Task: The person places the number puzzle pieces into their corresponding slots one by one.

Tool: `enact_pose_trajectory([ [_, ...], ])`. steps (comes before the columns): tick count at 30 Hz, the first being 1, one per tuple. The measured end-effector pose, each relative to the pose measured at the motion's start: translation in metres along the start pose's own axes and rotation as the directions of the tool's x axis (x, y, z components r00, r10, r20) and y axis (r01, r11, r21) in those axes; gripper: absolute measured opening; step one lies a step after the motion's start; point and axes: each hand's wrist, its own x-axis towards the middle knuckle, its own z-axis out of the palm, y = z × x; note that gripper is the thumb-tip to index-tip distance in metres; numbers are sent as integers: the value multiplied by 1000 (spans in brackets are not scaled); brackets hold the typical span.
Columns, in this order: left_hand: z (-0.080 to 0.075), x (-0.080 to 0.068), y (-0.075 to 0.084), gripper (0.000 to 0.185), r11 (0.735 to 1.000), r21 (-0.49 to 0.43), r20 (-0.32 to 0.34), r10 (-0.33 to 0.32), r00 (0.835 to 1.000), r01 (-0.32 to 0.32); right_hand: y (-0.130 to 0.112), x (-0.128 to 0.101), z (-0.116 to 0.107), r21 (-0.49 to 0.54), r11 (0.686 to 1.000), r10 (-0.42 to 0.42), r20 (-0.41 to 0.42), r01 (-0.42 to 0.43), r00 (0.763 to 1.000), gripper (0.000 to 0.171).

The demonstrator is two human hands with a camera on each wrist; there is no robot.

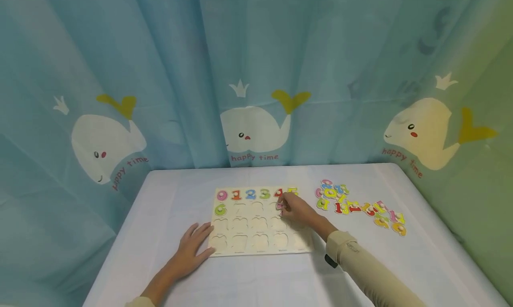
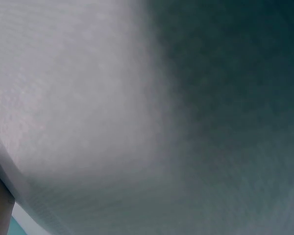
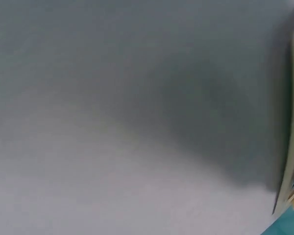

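Observation:
On the table lies a pale wooden number puzzle board [image 1: 249, 248] with rows of cut-out recesses. Pieces 0 to 5 fill its top row, and a green 6 [image 1: 220, 210] sits at the left of the second row. My right hand [image 1: 298, 209] pinches a pink number piece [image 1: 279, 207] over the right part of that row; the fingers partly hide it and its digit. At the board's left edge my left hand [image 1: 193, 249] rests with fingers spread, fingertips right at the edge. Both wrist views show mostly blurred pale surface; the board's edge [image 3: 290, 142] appears at the right wrist view's right side.
Right of the board, loose coloured number pieces [image 1: 354, 207] with knobs lie in an overlapping cluster that trails toward the table's right side. The white table [image 1: 168, 195] ends at the back against a blue curtain [image 1: 176, 120] printed with whales.

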Motion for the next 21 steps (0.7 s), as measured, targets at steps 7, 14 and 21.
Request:
enact_pose_trajectory([
  [7,-1,-1,-1,57,999,-2,35,-34,999,34,-19,14,16,18,999,-48,20,48,999,18],
  [14,-1,-1,-3,57,1000,-4,2,-10,1000,10,-42,34,35,17,994,-107,27,107,994,15],
  [21,0,-1,-1,57,1000,-10,5,0,1000,0,-64,50,52,28,994,-107,12,106,994,13],
])
